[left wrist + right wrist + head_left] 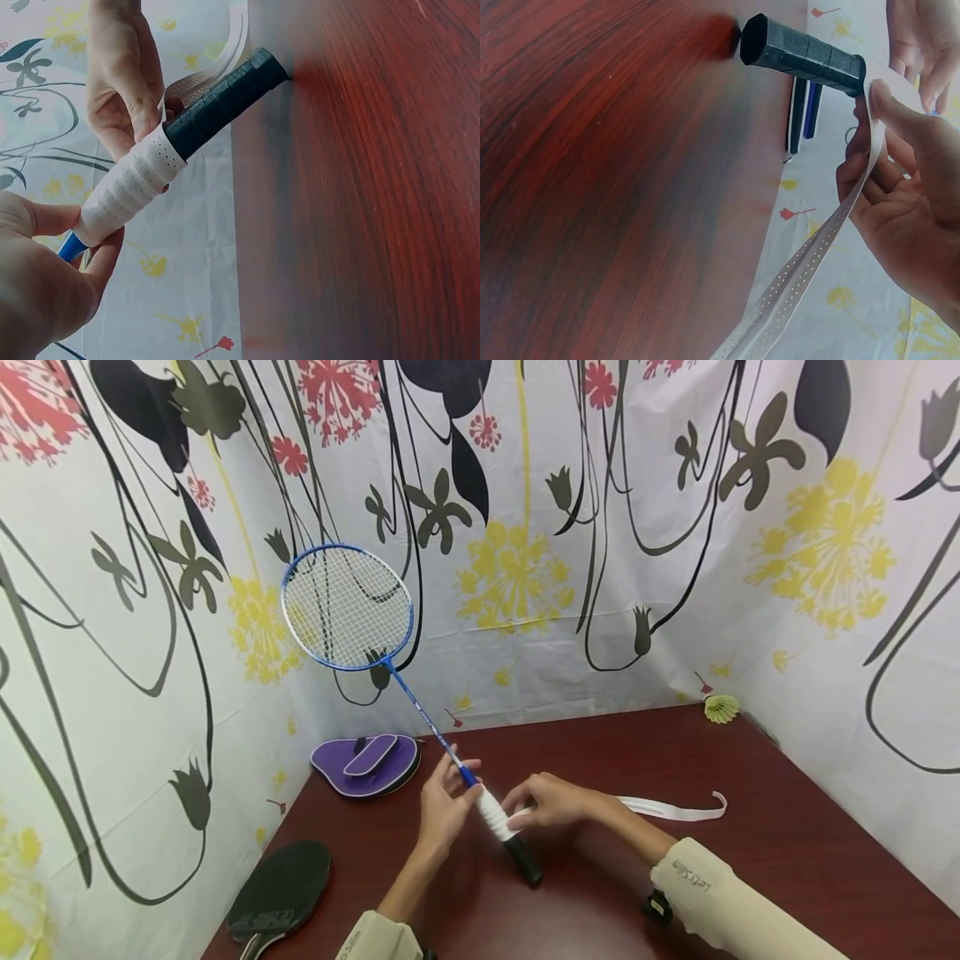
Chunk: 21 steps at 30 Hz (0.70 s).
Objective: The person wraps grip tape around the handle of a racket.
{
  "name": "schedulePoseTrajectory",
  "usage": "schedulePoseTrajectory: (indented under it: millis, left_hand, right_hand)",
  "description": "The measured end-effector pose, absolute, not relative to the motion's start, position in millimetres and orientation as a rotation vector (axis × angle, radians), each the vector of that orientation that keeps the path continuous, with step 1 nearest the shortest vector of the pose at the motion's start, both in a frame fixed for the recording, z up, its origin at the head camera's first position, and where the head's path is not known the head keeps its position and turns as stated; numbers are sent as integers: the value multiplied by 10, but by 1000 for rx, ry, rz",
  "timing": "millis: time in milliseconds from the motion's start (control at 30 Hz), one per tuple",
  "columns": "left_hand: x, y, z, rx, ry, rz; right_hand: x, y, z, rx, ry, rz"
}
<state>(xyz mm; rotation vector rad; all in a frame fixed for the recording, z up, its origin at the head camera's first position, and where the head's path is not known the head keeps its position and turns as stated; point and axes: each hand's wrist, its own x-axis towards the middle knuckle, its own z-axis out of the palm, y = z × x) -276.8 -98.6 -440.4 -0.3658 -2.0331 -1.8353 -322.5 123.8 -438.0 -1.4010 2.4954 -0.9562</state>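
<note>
- Head view: the racket (412,696) slanted up to the left above the table (592,902). White tape (492,815) covered the upper grip, while the black butt end (522,862) stood uncovered, so the wrapping looked past halfway, with the lower stretch left. The left hand (442,810) held the racket where the wrap began, thumb and fingers closed around it; the right hand (551,797) pinched the tape near the wrap's lower edge. A loose tail (667,810) lay on the table beyond the right forearm, which hid its middle run.

- Left wrist view: the turns sat overlapped and close, from the blue cone (73,246) down to the black end, and this part appeared done. The left thumb and a finger gripped the wrap's top edge; the right thumb bore on the tape at the lowest turn. The right fingertips were partly hidden behind the handle.

- Right wrist view: the tape ran from the lowest turn through the right thumb and fingers, then down out of the picture, its end cut off. The left hand showed only in part at the corner. Narrow dark shapes (798,116) behind the handle were hard to identify.
</note>
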Motion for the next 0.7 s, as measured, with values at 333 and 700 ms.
schedulePoseTrajectory:
  millis: [333, 700]
  left_hand:
    - [-2787, -935, -4443, -318, -1957, -2009]
    - [-2783, -878, -4469, -289, -1956, -1839]
  right_hand:
    - [-3180, 1179, -4440, -1403, 2559, -974]
    - [-3184, 1179, -4505, -1379, 2538, -1093]
